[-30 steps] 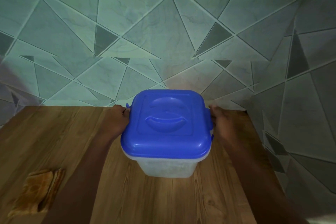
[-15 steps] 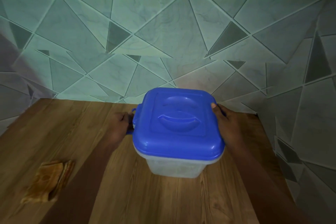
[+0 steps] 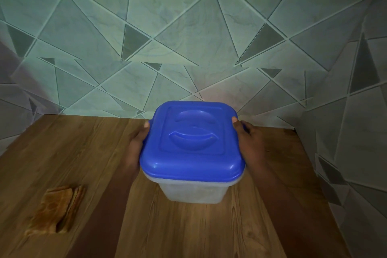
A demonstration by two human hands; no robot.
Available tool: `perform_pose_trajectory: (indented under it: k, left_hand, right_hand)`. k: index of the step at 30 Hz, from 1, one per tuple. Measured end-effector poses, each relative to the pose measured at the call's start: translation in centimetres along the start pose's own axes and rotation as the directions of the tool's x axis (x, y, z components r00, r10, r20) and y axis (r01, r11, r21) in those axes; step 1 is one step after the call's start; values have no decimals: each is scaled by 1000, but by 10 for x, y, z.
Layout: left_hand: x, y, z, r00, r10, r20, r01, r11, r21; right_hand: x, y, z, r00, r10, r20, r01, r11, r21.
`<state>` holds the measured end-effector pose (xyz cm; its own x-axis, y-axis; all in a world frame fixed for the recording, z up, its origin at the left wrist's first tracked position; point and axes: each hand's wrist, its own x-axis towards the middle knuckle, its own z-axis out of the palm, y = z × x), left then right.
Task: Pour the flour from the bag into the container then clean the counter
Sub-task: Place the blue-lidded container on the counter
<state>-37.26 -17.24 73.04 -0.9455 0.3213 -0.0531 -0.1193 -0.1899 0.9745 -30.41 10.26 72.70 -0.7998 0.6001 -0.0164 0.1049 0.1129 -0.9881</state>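
Two hands clamp the container (image 3: 193,191) from either side, and it sits on the wooden surface (image 3: 88,148) toward the back right, close to the tiled wall (image 3: 188,37). Left hand (image 3: 137,148) is pressed flat against the left side just under the blue lid (image 3: 192,142), one fingertip showing above the rim at the far left corner. Right hand (image 3: 250,144) mirrors it on the right side, a fingertip up at the far right corner, fingers wrapped round the edge. Lid is on, seated square, its moulded handle facing up. Tub below is cloudy plastic; what's inside I cannot tell.

Only one other thing is on the surface: a folded brown cloth (image 3: 55,209) at the near left, well apart from the container and from the left forearm. Between cloth and container lies bare wood.

Edges now. Back wall runs just behind the container. A side wall (image 3: 345,163) closes in on the right, near the right hand, so room there is tight. Left of the container the surface runs wide and open to its far left corner. Near side, between the forearms, is bare too.
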Motion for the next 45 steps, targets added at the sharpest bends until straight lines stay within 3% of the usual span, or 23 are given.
perform_pose_trajectory:
  k: [3, 8, 13, 19, 23, 29, 32, 37, 40, 45]
  left_hand:
    - [-1, 2, 2, 1000, -20, -14, 19, 999, -42]
    - [1, 10, -3, 999, -16, -41, 20, 995, 102]
    - [2, 19, -2, 1000, -20, -17, 22, 994, 109]
    - [13, 36, 8, 993, 109, 39, -112, 990, 84]
    - [24, 51, 29, 975, 222, -25, -213, 957, 198]
    - [37, 67, 83, 969, 240, -52, -221, 943, 248]
    - [37, 70, 109, 982, 172, -74, -159, 976, 152]
    - [34, 64, 149, 988, -4, -154, -10, 996, -87]
    - [14, 51, 180, 993, -66, -102, 47, 983, -175]
    - [-15, 18, 228, 999, -33, 33, 36, 995, -94]
  right_hand:
    - [-1, -1, 0, 1000, -24, 6, 24, 1000, 4]
    - [-1, -4, 2, 999, -33, -24, 33, 999, 3]
    - [-1, -16, 3, 1000, -7, 7, 6, 998, 65]
    - [-1, -44, -11, 999, -41, 15, 36, 973, 229]
    - [-3, -57, -38, 999, -44, -24, 49, 945, 323]
    - [-26, -54, -91, 995, 79, -68, -21, 792, 610]
    - [-28, -38, -109, 996, 91, -3, -63, 711, 700]
    - [-26, -19, -134, 978, 173, -118, 4, 550, 835]
    - [-28, -18, -147, 957, 220, -190, 66, 473, 879]
    - [-29, -3, -160, 953, 242, -182, 77, 389, 918]
